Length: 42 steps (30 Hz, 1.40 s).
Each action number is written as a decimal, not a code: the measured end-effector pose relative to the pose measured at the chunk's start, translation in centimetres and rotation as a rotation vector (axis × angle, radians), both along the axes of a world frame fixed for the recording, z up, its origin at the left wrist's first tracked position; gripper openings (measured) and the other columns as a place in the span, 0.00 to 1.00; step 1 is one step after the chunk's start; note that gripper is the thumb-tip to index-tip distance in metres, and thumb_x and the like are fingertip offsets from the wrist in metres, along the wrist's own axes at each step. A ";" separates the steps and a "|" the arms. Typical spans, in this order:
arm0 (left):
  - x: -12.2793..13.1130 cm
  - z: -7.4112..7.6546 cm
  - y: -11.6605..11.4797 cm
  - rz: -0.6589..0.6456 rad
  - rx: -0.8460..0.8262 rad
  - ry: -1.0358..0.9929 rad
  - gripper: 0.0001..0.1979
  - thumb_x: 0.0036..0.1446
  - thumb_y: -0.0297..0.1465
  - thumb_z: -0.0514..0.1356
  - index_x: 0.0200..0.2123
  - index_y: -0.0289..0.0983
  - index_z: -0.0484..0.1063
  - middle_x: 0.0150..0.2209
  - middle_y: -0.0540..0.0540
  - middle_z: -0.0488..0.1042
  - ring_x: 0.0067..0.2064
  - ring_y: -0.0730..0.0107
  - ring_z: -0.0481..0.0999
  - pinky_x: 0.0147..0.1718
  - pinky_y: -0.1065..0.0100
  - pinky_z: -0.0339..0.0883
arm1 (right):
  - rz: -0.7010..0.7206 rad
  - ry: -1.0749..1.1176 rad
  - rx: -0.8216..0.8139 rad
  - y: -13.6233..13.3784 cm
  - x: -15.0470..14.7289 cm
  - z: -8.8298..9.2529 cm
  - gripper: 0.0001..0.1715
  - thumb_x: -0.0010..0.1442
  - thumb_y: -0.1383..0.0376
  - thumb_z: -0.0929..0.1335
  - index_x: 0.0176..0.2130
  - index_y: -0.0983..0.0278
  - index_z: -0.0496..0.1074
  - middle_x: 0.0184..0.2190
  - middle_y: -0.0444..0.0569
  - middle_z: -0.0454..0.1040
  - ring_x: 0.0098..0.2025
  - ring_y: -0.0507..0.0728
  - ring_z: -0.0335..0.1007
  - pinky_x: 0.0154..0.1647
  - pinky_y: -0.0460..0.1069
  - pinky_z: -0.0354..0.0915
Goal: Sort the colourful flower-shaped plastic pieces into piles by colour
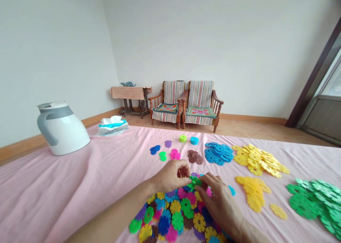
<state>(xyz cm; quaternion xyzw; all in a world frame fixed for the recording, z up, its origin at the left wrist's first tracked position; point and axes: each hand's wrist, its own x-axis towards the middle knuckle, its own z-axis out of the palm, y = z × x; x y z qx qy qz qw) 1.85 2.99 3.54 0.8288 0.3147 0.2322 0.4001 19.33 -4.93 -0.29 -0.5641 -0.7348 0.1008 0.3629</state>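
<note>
Both hands are over the far end of a mixed pile of notched plastic discs in green, yellow, pink, blue, purple and brown. My right hand has its thumb and fingers closed on green discs. From the left, my left hand comes up to the same discs, thumb and fingers curled together; what lies between its fingertips is too small to make out. Just beyond the hands are small groups of brown discs and pink discs.
Blue, yellow, orange-yellow and green discs lie in heaps to the right on the pink cloth. A white jug and a tissue box stand left. Two chairs are beyond.
</note>
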 end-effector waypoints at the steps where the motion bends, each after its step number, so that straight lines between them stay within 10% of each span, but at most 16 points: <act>1: 0.1 -0.1 -0.1 0.001 0.013 -0.002 0.05 0.48 0.29 0.60 0.29 0.34 0.68 0.24 0.52 0.67 0.27 0.75 0.66 0.26 0.75 0.59 | -0.005 0.021 0.003 0.0 -0.1 0.1 0.11 0.61 0.62 0.62 0.28 0.61 0.66 0.27 0.44 0.70 0.32 0.54 0.66 0.34 0.49 0.60; 10: -1.2 -2.6 3.6 0.381 0.149 -0.229 0.05 0.50 0.30 0.58 0.24 0.35 0.65 0.22 0.52 0.66 0.25 0.74 0.67 0.25 0.74 0.60 | -0.421 0.938 0.012 3.0 7.3 0.1 0.18 0.42 0.54 0.74 0.22 0.65 0.70 0.17 0.42 0.69 0.19 0.50 0.62 0.19 0.45 0.57; 20: -2.0 -3.1 5.0 0.486 0.127 -0.313 0.06 0.46 0.31 0.59 0.22 0.36 0.64 0.20 0.54 0.66 0.22 0.75 0.67 0.23 0.74 0.60 | -0.745 1.357 0.417 2.1 16.0 2.0 0.10 0.47 0.57 0.63 0.28 0.61 0.62 0.27 0.44 0.69 0.23 0.51 0.68 0.22 0.47 0.61; 29: -2.3 -2.5 5.1 0.420 0.061 -0.229 0.07 0.49 0.32 0.57 0.24 0.36 0.62 0.21 0.54 0.66 0.23 0.75 0.67 0.25 0.73 0.62 | -0.618 1.188 0.310 3.1 11.6 0.9 0.12 0.48 0.58 0.67 0.31 0.64 0.71 0.23 0.41 0.70 0.21 0.48 0.65 0.21 0.44 0.58; 42: -5.5 1.1 4.3 -0.113 -0.171 0.188 0.06 0.45 0.30 0.64 0.28 0.34 0.74 0.23 0.51 0.72 0.25 0.75 0.69 0.25 0.75 0.61 | -0.051 0.302 -0.177 1.6 4.4 -1.4 0.19 0.61 0.52 0.60 0.29 0.62 0.68 0.19 0.41 0.68 0.23 0.52 0.66 0.25 0.45 0.63</act>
